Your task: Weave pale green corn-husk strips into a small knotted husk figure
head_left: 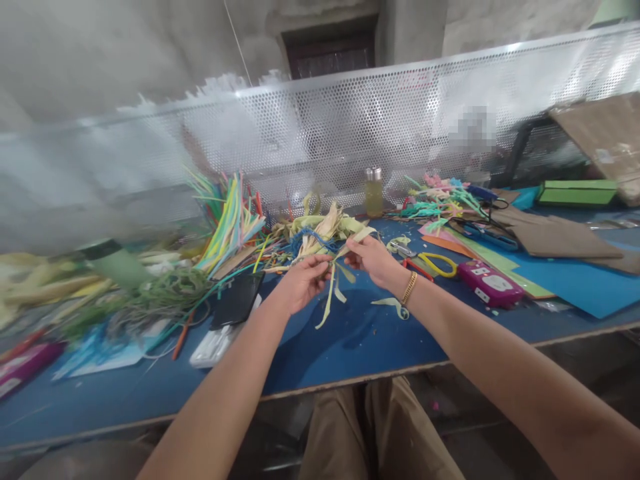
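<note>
Both of my hands meet above the blue table, pinching pale green dried husk strips (329,300) whose loose ends hang down and curl. My left hand (309,280) is closed with thumb and fingertips together on a strip. Slightly to the right, my right hand (371,259) pinches another part of the strips, one end sticking up past the fingers. Exactly how the strips join between the fingertips is too small to make out. Just behind them lies a heap of dry husks (327,227) with blue twine (307,237) across it. A loose curled strip (393,305) rests below my right wrist.
Yellow-handled scissors (437,265) and a purple case (490,283) lie at right, near coloured paper sheets (565,283). Pipe cleaners (233,223), green cord (175,290) and a black phone (237,300) are at left. A bottle (373,193) stands before the perforated metal screen (425,120).
</note>
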Motion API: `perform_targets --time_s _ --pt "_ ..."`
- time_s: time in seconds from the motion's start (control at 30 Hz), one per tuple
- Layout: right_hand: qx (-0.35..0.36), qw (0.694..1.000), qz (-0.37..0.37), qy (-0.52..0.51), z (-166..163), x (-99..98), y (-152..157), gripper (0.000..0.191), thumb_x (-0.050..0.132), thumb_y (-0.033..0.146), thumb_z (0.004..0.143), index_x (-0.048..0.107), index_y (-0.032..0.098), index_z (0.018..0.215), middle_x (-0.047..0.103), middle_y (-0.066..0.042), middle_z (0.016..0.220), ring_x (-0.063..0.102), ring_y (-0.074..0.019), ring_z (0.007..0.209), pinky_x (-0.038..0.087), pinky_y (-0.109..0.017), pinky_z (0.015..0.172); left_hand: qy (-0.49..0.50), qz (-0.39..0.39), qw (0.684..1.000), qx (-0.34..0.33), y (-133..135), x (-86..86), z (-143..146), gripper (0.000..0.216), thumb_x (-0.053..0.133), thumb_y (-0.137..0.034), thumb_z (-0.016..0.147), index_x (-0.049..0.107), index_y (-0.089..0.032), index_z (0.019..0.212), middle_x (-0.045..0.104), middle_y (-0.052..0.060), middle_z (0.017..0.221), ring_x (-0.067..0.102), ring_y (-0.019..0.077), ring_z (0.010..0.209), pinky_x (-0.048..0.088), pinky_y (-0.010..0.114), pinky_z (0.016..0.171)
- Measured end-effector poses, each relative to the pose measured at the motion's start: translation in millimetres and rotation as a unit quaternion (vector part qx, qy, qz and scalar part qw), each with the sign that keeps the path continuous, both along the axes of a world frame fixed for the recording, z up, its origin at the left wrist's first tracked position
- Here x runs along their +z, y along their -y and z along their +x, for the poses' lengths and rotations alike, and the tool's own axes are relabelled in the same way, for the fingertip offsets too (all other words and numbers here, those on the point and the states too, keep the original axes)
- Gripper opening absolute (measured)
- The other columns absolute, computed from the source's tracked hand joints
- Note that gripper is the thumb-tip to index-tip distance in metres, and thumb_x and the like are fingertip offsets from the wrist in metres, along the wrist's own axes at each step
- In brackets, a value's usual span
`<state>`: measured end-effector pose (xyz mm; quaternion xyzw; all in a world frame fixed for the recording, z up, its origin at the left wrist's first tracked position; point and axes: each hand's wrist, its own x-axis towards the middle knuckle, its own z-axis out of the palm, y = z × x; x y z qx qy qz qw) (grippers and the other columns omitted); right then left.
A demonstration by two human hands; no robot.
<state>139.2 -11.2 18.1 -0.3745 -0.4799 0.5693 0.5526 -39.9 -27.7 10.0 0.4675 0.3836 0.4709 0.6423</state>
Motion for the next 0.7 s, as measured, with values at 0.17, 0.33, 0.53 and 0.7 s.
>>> perform_targets --time_s 0.17,0.33,0.53,0.7 --pt "0.039 0.995 -0.053 -0.076 -2 4.0 4 0.029 0.043 0.022 0.098 0.056 0.016 0.073 0.066 -0.003 0.065 0.062 -0.0106 0.056 0.048 -0.022 0.054 -0.076 0.108 0.991 0.006 -2 -2.4 -2 0.034 0.083 -0.02 0.061 0.069 -0.021 0.092 0.065 0.0 0.078 0.061 0.0125 0.07 0.045 0.023 0.062" --pt "0.088 0.989 -0.067 -0.094 -2 4.9 8 0.029 0.043 0.019 0.098 0.058 0.015 0.073 0.067 -0.005 0.062 0.064 -0.0122 0.058 0.053 -0.024 0.059 -0.315 0.428 0.833 0.153 -5 -0.3 1 0.025 0.078 -0.019 0.065 0.073 -0.024 0.089 0.068 0.005 0.11 0.059 0.0234 0.107 0.039 0.042 0.1" --pt "0.114 0.988 -0.072 -0.073 -3 4.9 10 0.028 0.044 0.019 0.099 0.058 0.014 0.075 0.069 -0.007 0.065 0.065 -0.0119 0.059 0.055 -0.023 0.059 -0.383 0.53 0.73 0.199 -3 8.8 -6 0.011 0.073 -0.023 0.073 0.076 -0.027 0.083 0.073 0.003 0.092 0.06 0.023 0.099 0.039 0.042 0.099" --pt "0.093 0.989 -0.078 -0.081 0 5.5 8 0.02 0.053 0.021 0.095 0.059 0.015 0.077 0.069 -0.003 0.067 0.063 -0.0093 0.056 0.051 -0.019 0.051 -0.211 0.354 0.9 0.143 -7 0.7 -6 0.018 0.075 -0.036 0.072 0.077 -0.022 0.082 0.073 0.004 0.084 0.063 0.0207 0.083 0.047 0.035 0.081"
